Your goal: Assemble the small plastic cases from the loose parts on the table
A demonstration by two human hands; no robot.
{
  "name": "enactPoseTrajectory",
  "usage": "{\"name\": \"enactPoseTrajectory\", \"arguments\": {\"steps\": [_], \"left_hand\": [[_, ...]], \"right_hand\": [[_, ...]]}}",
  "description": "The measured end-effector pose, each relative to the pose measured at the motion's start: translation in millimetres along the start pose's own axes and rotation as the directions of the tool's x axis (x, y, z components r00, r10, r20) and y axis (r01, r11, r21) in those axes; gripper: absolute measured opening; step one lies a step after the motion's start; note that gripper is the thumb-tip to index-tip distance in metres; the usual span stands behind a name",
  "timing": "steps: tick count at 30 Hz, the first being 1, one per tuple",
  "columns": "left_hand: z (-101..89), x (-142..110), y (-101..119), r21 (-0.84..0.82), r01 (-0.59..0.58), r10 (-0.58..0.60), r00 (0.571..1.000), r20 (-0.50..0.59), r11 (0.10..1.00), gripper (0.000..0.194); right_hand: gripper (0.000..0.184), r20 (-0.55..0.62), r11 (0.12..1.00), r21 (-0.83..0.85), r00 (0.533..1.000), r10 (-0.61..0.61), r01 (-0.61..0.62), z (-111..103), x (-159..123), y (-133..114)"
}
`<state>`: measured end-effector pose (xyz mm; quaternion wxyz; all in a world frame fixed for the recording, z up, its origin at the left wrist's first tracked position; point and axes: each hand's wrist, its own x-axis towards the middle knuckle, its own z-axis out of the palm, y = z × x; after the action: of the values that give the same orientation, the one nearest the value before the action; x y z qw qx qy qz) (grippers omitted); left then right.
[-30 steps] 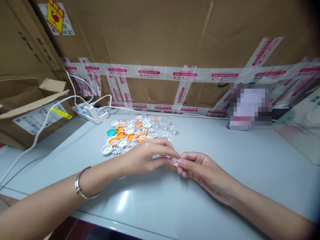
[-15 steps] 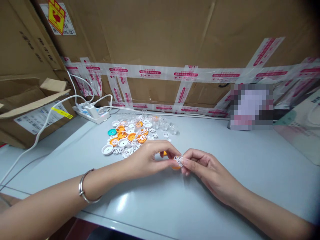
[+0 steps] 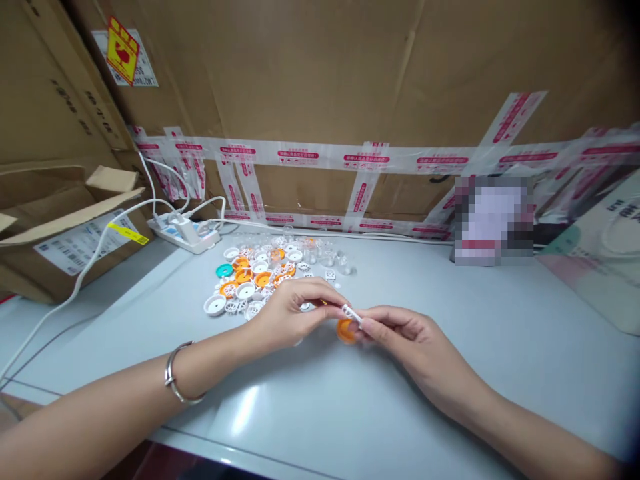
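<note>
Between nine and ten o'clock of the hands sits an open carton (image 3: 30, 267), and at ten o'clock a white power strip (image 3: 200, 242) with its leads. Nearer, also toward ten o'clock, a pile of caps (image 3: 245, 291) in white and orange spreads over the tabletop (image 3: 320, 413), with a teal cap (image 3: 225, 271) at its nine o'clock edge and clear domes (image 3: 344, 265) at its two o'clock side; the pile looks unchanged. The left hand (image 3: 287, 307) reaches in, its thumb and forefinger nearly meeting at the upper end of a white piece (image 3: 353, 315); whether they pinch it, I cannot tell. That piece, face-on half a second ago, now shows its narrow edge, so it seems to be getting turned in the fingers. Just below it, at six o'clock, more of an orange cap (image 3: 344, 329) has come into sight, blurred; held or resting, I cannot tell. The right hand (image 3: 405, 333) grips the white piece's lower end between thumb and fingers. At two o'clock stands a pixelated object (image 3: 493, 220).
</note>
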<state>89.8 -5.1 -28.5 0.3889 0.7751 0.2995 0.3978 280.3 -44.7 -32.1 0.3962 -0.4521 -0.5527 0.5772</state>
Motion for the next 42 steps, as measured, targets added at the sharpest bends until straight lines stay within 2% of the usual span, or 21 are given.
{"name": "enactPoseTrajectory", "arguments": {"steps": [2,4,7,10,17,20,23,24,26,27,29,30,36,39,42], "left_hand": [[1.0,0.4,-1.3,-0.028,0.028,-0.029,0.999,-0.032,0.999,0.009],[3.9,0.2,-3.3,-0.133,0.118,-0.124,0.991,-0.043,0.984,0.016],[10.1,-0.7,-6.2,-0.368,0.27,-0.297,0.955,-0.015,0.889,0.028],[15.4,-1.7,-7.8,-0.489,0.336,-0.374,0.927,0.022,0.805,0.025],[19.9,-3.0,-9.0,-0.583,0.352,-0.394,0.917,0.058,0.732,0.032],[11.9,-0.7,-6.9,-0.566,0.314,-0.402,0.915,-0.034,0.762,0.03],[-4.6,1.9,-6.4,-0.521,0.266,-0.403,0.9,-0.167,0.811,0.028],[-10.4,2.5,-7.1,-0.515,0.259,-0.403,0.895,-0.19,0.817,0.028],[-19.7,3.4,-9.3,-0.516,0.252,-0.403,0.892,-0.204,0.818,0.028],[-22.7,3.8,-10.5,-0.518,0.249,-0.4,0.894,-0.201,0.818,0.028],[-25.6,4.6,-12.7,-0.512,0.247,-0.39,0.901,-0.192,0.823,0.028],[-25.9,5.1,-13.6,-0.504,0.253,-0.39,0.901,-0.188,0.826,0.028],[-24.7,6.1,-19.4,-0.423,0.284,-0.385,0.906,-0.176,0.86,0.03],[-24.7,5.8,-20.3,-0.389,0.294,-0.379,0.911,-0.161,0.873,0.03],[-24.1,6.0,-20.0,-0.365,0.309,-0.38,0.914,-0.139,0.878,0.03]], "right_hand": [[0.021,-0.027,0.996,0.091,0.999,0.025,-0.022,-0.4,1.4,2.5],[0.021,-0.075,0.988,0.148,0.996,0.045,-0.034,0.2,2.6,4.2],[0.021,-0.139,0.984,0.177,0.989,0.056,-0.031,2.6,3.7,4.2],[0.024,-0.166,0.987,0.16,0.986,0.03,-0.003,5.5,4.3,3.4],[0.029,-0.157,0.989,0.133,0.986,-0.049,0.07,9.9,5.8,6.1],[0.035,-0.151,0.992,0.099,0.986,-0.067,0.082,4.5,9.5,4.8],[0.031,-0.22,0.986,-0.11,0.964,-0.148,0.126,-8.1,20.5,2.7],[0.029,-0.23,0.963,-0.228,0.953,-0.198,0.145,-12.8,25.7,1.8],[0.026,-0.177,0.874,-0.461,0.948,-0.263,0.156,-20.1,37.6,-0.8],[0.024,-0.132,0.805,-0.573,0.951,-0.279,0.157,-22.1,44.1,-2.5],[0.025,-0.029,0.607,-0.773,0.945,-0.325,0.185,-22.6,57.6,-6.5],[0.024,0.002,0.565,-0.801,0.944,-0.329,0.199,-21.3,64.5,-8.4],[0.02,0.085,0.444,-0.869,0.949,-0.305,0.22,-9.6,99.5,-7.7],[0.017,0.092,0.426,-0.878,0.951,-0.295,0.217,-5.9,106.9,-2.3],[0.013,0.08,0.444,-0.871,0.953,-0.293,0.21,-2.8,109.0,0.5]]}}
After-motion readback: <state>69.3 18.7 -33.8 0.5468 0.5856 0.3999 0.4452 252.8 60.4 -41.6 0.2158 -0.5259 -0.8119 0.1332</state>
